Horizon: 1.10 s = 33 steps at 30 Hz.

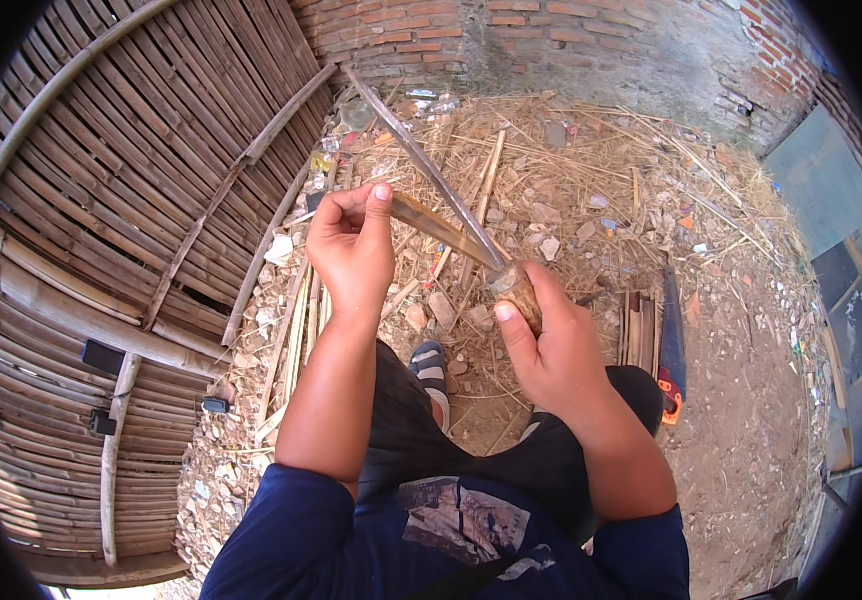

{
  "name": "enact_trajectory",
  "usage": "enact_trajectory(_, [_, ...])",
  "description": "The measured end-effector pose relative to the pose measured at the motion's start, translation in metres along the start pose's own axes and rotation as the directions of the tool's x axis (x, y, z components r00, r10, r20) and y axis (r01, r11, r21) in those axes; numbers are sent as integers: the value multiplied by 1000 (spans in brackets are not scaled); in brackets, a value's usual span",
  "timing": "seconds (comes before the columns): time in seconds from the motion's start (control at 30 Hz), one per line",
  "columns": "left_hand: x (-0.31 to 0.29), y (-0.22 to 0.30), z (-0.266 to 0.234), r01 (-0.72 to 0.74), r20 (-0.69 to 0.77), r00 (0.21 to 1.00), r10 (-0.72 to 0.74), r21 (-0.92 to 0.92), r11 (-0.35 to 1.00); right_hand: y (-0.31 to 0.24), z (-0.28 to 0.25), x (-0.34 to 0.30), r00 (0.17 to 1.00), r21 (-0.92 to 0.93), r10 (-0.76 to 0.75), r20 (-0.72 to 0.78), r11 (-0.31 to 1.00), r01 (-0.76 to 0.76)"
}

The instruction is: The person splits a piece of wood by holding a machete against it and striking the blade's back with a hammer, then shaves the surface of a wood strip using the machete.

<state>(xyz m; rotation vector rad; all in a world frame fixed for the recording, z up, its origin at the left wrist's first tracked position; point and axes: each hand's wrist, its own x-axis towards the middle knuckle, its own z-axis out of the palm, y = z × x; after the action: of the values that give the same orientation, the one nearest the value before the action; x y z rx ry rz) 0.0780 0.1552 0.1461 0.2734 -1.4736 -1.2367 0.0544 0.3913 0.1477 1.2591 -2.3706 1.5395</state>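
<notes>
Brown, rounded wooden handle (518, 294): our right hand (558, 340) is closed around it. Our left hand (356, 240), mostly curled, pinches a flat yellowish-brown bamboo strip (436, 226). Both bare forearms (334, 400) reach forward, leaning inward. The handle's long, narrow grey metal blade (433, 172) slants forward-left above straw-littered ground (741, 400); we see the strip meet it near its base.

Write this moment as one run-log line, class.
left hand: holds bamboo strip; right hand: grips knife handle; strip: meets blade base; saw: right side
</notes>
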Motion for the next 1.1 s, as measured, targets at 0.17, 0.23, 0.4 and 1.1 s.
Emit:
enact_trajectory(0.17, [-3,1,-4,12,-3,1000,-12,48,999,10,3,-1,998,-91,17,55,996,-12])
enact_trajectory(0.23, [-4,0,-4,-2,-7,1000,2,54,999,5,3,-2,999,-53,-46,-7,998,45])
enact_trajectory(0.4, [-5,1,-7,32,-30,999,-29,125,992,8,8,-6,995,-96,59,76,994,-51])
enact_trajectory(1.1, [1,-11,-26,36,-49,998,-34,35,999,42,29,-14,954,-214,268,132,948,-237])
